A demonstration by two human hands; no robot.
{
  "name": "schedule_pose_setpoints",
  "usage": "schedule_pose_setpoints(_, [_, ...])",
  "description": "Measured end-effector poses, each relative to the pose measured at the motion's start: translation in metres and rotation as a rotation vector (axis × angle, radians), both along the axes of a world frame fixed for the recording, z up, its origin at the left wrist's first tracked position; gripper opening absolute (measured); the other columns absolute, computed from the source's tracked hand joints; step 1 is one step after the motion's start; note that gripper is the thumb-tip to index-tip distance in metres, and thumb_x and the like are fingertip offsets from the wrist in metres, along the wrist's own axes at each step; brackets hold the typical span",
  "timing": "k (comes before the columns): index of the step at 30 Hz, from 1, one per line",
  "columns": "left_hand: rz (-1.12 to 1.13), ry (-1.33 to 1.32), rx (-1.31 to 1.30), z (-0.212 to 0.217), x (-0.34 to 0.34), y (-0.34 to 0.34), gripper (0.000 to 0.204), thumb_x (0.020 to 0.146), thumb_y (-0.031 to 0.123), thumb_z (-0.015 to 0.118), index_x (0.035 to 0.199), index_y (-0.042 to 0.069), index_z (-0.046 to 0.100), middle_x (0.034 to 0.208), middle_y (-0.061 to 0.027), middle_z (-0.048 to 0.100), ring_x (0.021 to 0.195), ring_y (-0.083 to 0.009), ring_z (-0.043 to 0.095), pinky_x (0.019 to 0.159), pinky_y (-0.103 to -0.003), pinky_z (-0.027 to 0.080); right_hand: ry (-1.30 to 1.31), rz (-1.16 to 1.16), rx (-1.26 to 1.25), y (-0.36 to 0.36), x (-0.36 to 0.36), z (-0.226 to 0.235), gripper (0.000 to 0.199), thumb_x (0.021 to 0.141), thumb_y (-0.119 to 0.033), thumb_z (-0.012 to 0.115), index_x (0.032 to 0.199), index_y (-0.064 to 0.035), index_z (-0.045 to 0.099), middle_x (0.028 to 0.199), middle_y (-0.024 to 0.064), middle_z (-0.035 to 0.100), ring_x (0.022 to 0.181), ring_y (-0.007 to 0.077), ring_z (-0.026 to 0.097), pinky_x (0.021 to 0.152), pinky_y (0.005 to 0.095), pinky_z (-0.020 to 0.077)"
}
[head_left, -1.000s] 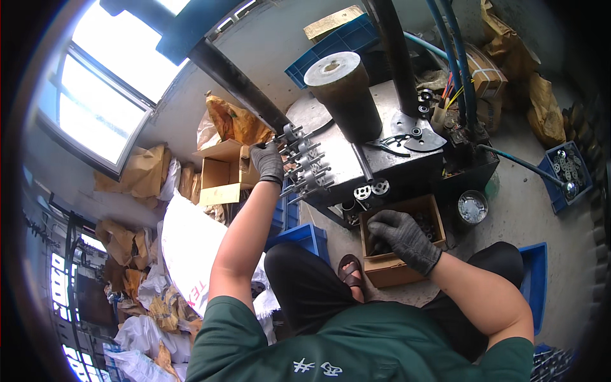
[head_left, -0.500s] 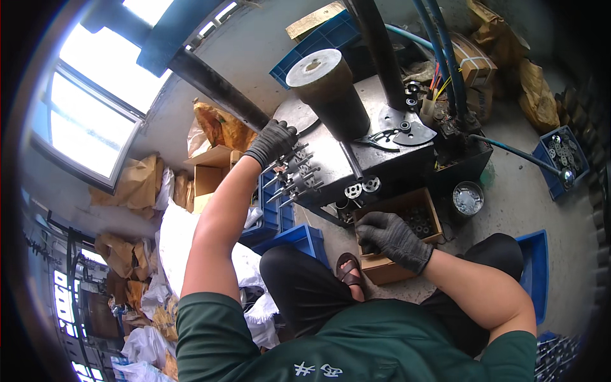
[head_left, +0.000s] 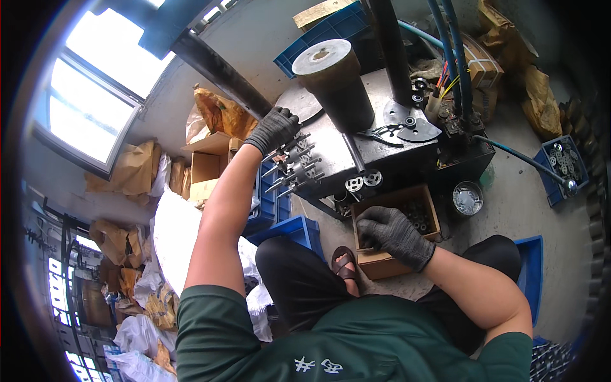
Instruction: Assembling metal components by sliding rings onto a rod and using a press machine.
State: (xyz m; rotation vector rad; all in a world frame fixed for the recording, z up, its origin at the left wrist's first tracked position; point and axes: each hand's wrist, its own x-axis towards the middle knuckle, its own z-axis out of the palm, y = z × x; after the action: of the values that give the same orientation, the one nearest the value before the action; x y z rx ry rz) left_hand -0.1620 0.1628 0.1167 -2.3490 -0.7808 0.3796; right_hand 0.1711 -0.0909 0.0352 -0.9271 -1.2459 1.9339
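My left hand (head_left: 272, 130), in a dark grey knit glove, is at the left edge of the metal-topped press table (head_left: 324, 149), beside a cluster of metal pins (head_left: 299, 165). Its fingers curl closed, and whatever they grip is hidden. Above an open cardboard box (head_left: 382, 262) holding small dark round parts (head_left: 417, 216) hangs my gloved right hand (head_left: 396, 237). Thumb and fingers are drawn together there; anything between them is too hidden to name. On the table stands a thick dark cylinder (head_left: 334, 89) with a pale top, next to a flat fan-shaped metal plate (head_left: 417, 129).
Two pale slotted discs (head_left: 363, 183) are at the table's front. A round tin (head_left: 468, 198) stands on the floor to the right. Blue crates (head_left: 289, 235) flank my legs. A metal lever with a ball end (head_left: 570, 187) reaches over a blue bin of parts (head_left: 561, 167).
The whole view has shifted slightly. Both hands keep nearly the same places, with the right fingers still drawn together over the box.
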Motion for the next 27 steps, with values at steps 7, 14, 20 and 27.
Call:
schedule_pose_setpoints(7, [-0.025, -0.355, 0.216, 0.0, -0.016, -0.057, 0.045, 0.081, 0.016, 0.069, 0.126, 0.019, 0.066, 0.137, -0.0048, 0.057, 0.13, -0.0289, 0.051, 0.108, -0.045, 0.041, 0.044, -0.04, -0.023, 0.002, 0.009, 0.005, 0.022, 0.097, -0.018, 0.067, 0.11, -0.0005, 0.068, 0.088, 0.0051, 0.07, 0.078, 0.0124, 0.066, 0.073, 0.0273, 0.0552])
schedule_pose_setpoints(14, [0.11, -1.193, 0.273, -0.07, -0.074, -0.214, 0.039, 0.081, 0.0, 0.07, 0.117, 0.013, 0.066, 0.115, -0.011, 0.066, 0.107, -0.0335, 0.063, 0.09, -0.045, 0.052, -0.021, -0.049, 0.034, 0.003, 0.024, 0.026, 0.024, 0.098, -0.017, 0.066, 0.113, 0.0017, 0.067, 0.093, 0.009, 0.072, 0.086, 0.016, 0.07, 0.078, 0.0287, 0.0567])
schedule_pose_setpoints(20, [0.728, -1.387, -0.158, -0.228, -0.131, -0.332, 0.019, 0.085, 0.002, 0.069, 0.104, 0.006, 0.07, 0.101, -0.0123, 0.066, 0.086, -0.0306, 0.066, 0.078, -0.04, 0.055, -0.317, 0.015, 0.315, 0.035, 0.079, 0.052, 0.033, 0.09, -0.015, 0.066, 0.117, 0.003, 0.067, 0.108, 0.011, 0.073, 0.103, 0.0178, 0.066, 0.095, 0.031, 0.0497])
schedule_pose_setpoints(27, [1.396, -1.24, -0.478, -0.401, -0.176, -0.378, 0.037, 0.084, 0.027, 0.073, 0.111, 0.002, 0.072, 0.111, -0.0226, 0.07, 0.105, -0.0361, 0.068, 0.094, -0.043, 0.053, -0.521, 0.017, 0.047, 0.057, 0.162, -0.048, 0.034, 0.094, -0.021, 0.064, 0.119, 0.0021, 0.066, 0.101, 0.0124, 0.073, 0.093, 0.0203, 0.07, 0.087, 0.0336, 0.0546])
